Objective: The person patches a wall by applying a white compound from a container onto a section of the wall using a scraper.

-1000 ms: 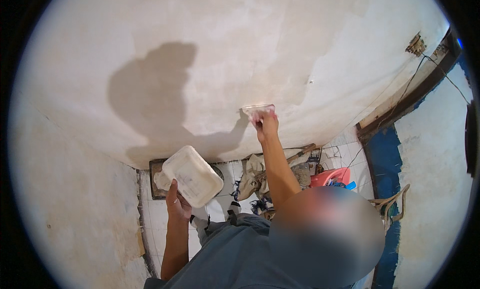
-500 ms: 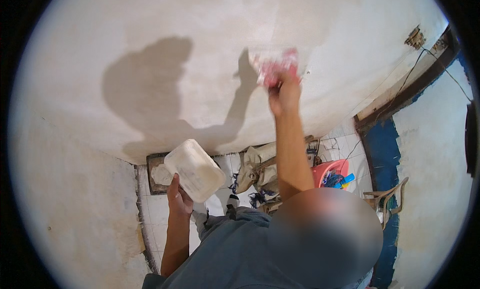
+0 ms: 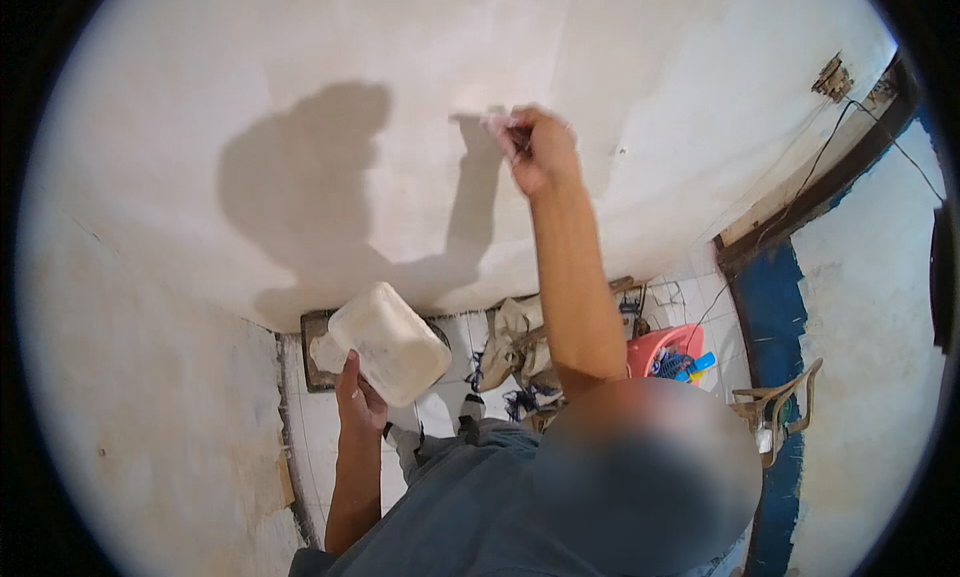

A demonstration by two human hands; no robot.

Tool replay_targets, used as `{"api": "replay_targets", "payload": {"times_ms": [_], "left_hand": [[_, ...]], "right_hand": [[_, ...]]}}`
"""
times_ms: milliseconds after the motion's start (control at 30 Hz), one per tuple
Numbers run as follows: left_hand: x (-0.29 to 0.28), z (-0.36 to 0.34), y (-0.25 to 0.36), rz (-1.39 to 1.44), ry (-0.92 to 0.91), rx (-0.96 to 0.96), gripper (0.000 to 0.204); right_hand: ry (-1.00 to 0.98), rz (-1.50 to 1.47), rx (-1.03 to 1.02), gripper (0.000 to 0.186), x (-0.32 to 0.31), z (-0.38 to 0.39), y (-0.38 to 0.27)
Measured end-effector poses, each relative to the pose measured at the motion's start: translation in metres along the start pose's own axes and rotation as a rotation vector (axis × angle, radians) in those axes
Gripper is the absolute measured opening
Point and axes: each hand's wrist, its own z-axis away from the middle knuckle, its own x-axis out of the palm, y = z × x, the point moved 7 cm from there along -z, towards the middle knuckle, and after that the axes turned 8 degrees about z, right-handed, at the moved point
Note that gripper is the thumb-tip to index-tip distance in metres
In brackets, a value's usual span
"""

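Note:
My right hand (image 3: 545,149) is raised in front of the pale plastered wall (image 3: 420,37), its fingers closed on a thin pink-and-white spreader (image 3: 497,134). The spreader is seen nearly edge-on and is slightly blurred, its edge at the wall surface. Lower down, my left hand (image 3: 360,399) grips the near left rim of a white rectangular tray (image 3: 395,342), thumb on top. The tray is tilted and looks smeared with pale paste. Shadows of my head and right arm fall across the wall.
On the tiled floor, a dark-framed board (image 3: 316,377) with pale material lies partly behind the tray. A beige sack (image 3: 500,367), a pink tub (image 3: 650,347) with tools and a wooden chair (image 3: 790,407) stand rightward. A cable (image 3: 825,157) hangs near a broken wall patch (image 3: 832,78).
My right hand has moved left and slightly down along the wall, turning the spreader from broadside to nearly edge-on. My left hand and the tray stay almost in place.

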Motion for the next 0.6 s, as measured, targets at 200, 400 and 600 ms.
{"api": "replay_targets", "payload": {"times_ms": [200,400,600], "left_hand": [[-0.003,0.003,-0.005,0.031,-0.011,-0.036,0.050],[0.000,0.002,-0.002,0.052,0.005,-0.010,0.051],[0.007,0.002,0.007,0.002,-0.030,0.033,0.052]], "right_hand": [[0.019,0.066,-0.275,0.021,-0.018,0.051,-0.026],[0.225,0.780,-0.486,0.018,-0.088,0.068,0.055],[0.545,1.329,-0.965,0.025,-0.007,0.050,-0.020]]}}
